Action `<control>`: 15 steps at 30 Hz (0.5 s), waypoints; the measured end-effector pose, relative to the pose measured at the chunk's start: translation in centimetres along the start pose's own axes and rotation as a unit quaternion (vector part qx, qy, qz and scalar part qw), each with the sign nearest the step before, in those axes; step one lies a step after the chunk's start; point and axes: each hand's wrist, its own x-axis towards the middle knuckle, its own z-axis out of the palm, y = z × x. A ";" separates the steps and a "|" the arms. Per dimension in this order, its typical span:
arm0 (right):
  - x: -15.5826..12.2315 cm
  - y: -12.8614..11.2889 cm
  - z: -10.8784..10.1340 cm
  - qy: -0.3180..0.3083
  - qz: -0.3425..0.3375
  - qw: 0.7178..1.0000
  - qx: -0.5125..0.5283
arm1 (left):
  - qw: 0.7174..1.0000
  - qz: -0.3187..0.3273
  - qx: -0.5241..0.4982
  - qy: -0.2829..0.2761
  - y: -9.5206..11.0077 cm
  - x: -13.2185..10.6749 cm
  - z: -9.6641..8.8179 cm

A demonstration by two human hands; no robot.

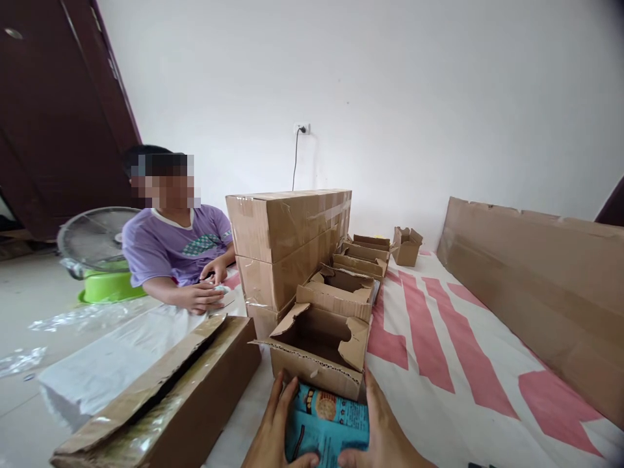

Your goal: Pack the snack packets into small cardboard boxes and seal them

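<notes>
A blue printed packet (327, 424) with a round, biscuit-like picture lies at the bottom centre, just in front of an open cardboard box (312, 364). My left hand (275, 426) grips its left side, thumb on the near part. On the right side my right hand (383, 429) holds it the same way, fingers reaching up by the box's front corner. The box's flaps stand spread, and its visible inside is dark brown. The packet's underside is hidden.
More open cardboard boxes (341, 292) run back in a row beside stacked long cartons (285, 250). A long carton (209, 390) lies at left. A cardboard panel (531, 286) stands at right. Across the table, a person in a purple shirt (170, 244) handles something small; a fan (100, 237) is behind.
</notes>
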 end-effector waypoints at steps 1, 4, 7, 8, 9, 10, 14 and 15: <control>0.2 -0.1 0.4 0.005 0.005 1.000 -0.006 | 1.000 -0.010 0.000 -0.016 0.2 0.3 0.0; 0.6 0.1 1.7 0.031 0.013 0.999 -0.033 | 0.998 -0.037 0.007 -0.054 1.0 1.6 0.1; 0.9 1.2 2.1 0.065 0.012 0.997 -0.047 | 0.995 -0.058 0.027 -0.073 1.8 3.2 0.6; 1.0 1.7 2.0 0.078 0.017 0.996 -0.050 | 0.994 -0.069 0.033 -0.080 2.1 3.7 0.9; 1.1 2.2 1.8 0.090 0.024 0.994 -0.052 | 0.992 -0.080 0.039 -0.087 2.5 4.2 1.2; 1.2 2.7 1.6 0.103 0.030 0.993 -0.054 | 0.991 -0.089 0.044 -0.093 2.9 4.7 1.6; 1.8 4.4 0.9 0.153 0.062 0.984 -0.062 | 0.986 -0.105 0.075 -0.106 4.9 6.7 3.2; 1.9 4.8 0.8 0.166 0.073 0.981 -0.066 | 0.985 -0.105 0.088 -0.105 5.3 7.3 3.6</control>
